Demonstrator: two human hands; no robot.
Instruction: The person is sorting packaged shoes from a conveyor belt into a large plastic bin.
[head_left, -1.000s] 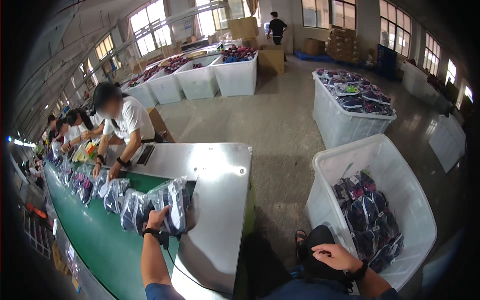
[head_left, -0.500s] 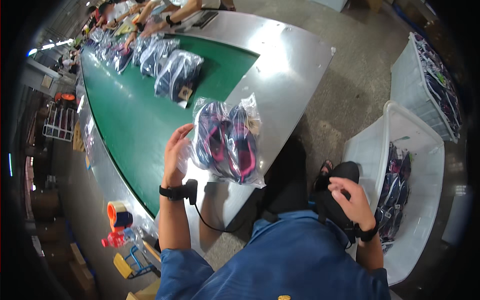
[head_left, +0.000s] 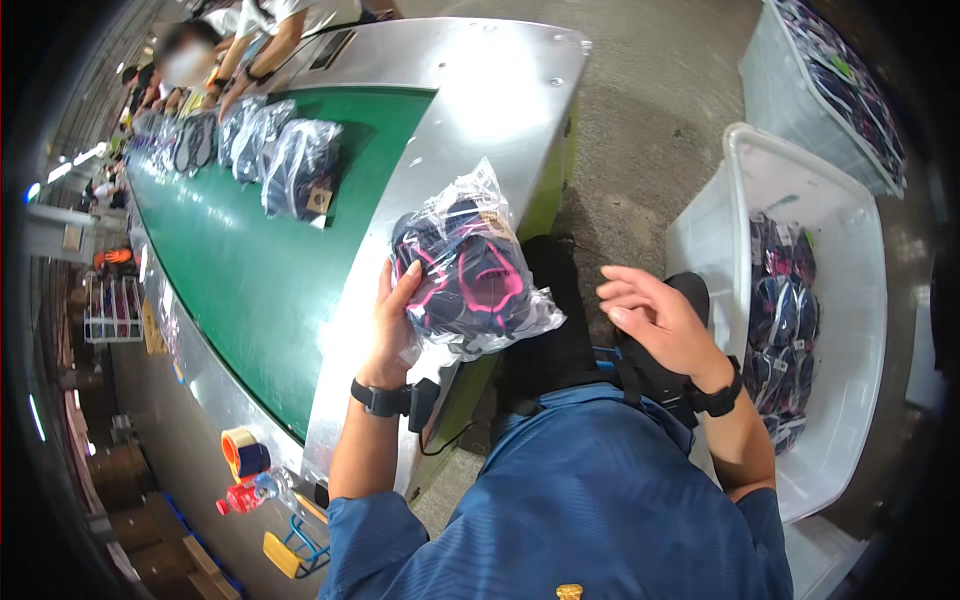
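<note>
Your left hand [head_left: 382, 330] had hold of the bagged shoes [head_left: 465, 275], its thumb pressed on the clear plastic and its other fingers partly hidden. You held that pair over the inner edge of the metal border [head_left: 490, 90], right of the green belt [head_left: 240, 260]. Your right hand [head_left: 655, 318] held nothing; its fingers were half open and loosely bent, between the pair and the white bin [head_left: 845, 270]. More bagged pairs [head_left: 785, 320] lay inside that bin.
</note>
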